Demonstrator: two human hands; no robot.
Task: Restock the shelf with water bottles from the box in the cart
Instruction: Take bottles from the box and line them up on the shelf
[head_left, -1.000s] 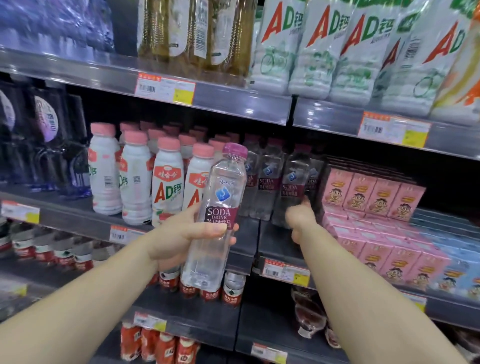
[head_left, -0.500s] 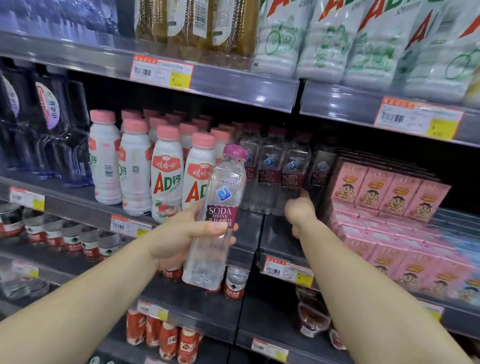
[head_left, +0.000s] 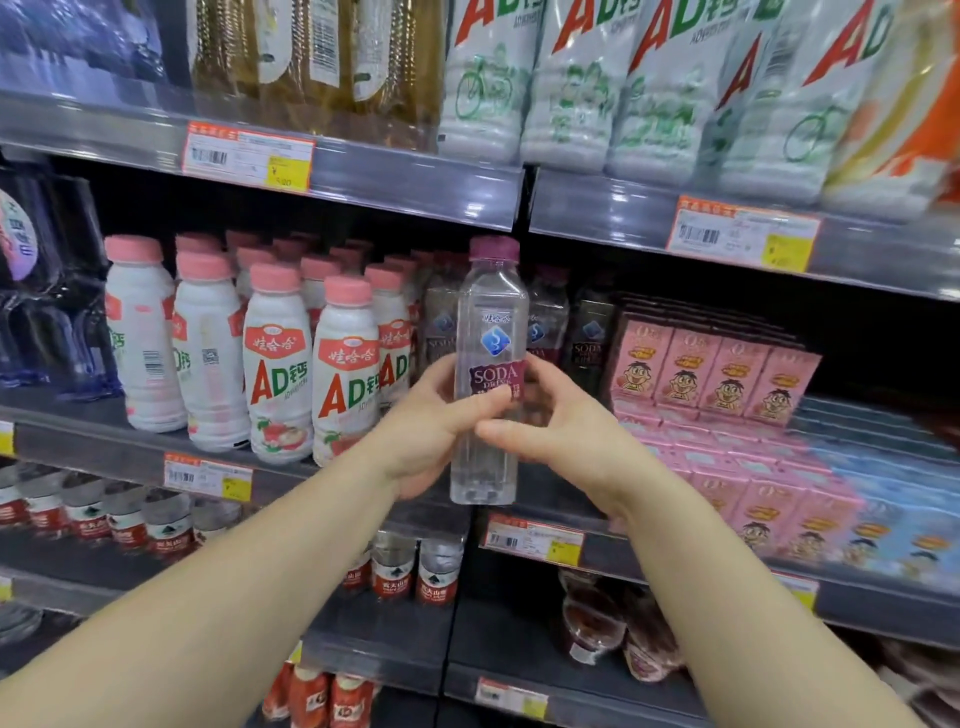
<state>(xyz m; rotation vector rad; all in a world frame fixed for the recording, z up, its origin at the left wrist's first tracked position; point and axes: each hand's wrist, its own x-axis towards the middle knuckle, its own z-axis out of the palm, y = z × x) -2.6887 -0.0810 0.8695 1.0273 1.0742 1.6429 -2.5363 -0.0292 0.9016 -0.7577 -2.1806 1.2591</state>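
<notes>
Item: clear soda water bottle (head_left: 488, 374), purple cap, upright, held in the air in front of the middle shelf (head_left: 291, 470)

Left hand (head_left: 431, 431): clamped on the bottle from its left side, thumb across the purple label, fingers behind the lower half

Right hand (head_left: 550, 421): half a second ago it was reaching deep into the shelf among the stocked soda bottles (head_left: 545, 317); it has come back out and now closes on the held bottle from the right, thumb touching the front just below the label, fingers curled round the back. Grip looks light, not yet a full clamp

Change noted: bottle has moved rightward and up, from beside the white milk drink bottles (head_left: 280, 369) to directly in front of the soda row. Both hands now share it

Meaning for the task, as a judgement: the right hand's work inside the row seems finished, and the bottle is either being passed to it or steadied by both hands for placing. Bottle not yet on the shelf

Surroundings: soda row just behind both hands; milk drink bottles left of the left hand; pink drink cartons (head_left: 711, 371) right of the right hand; price tag (head_left: 532, 540) below the right wrist

Box and cart: not in view
</notes>
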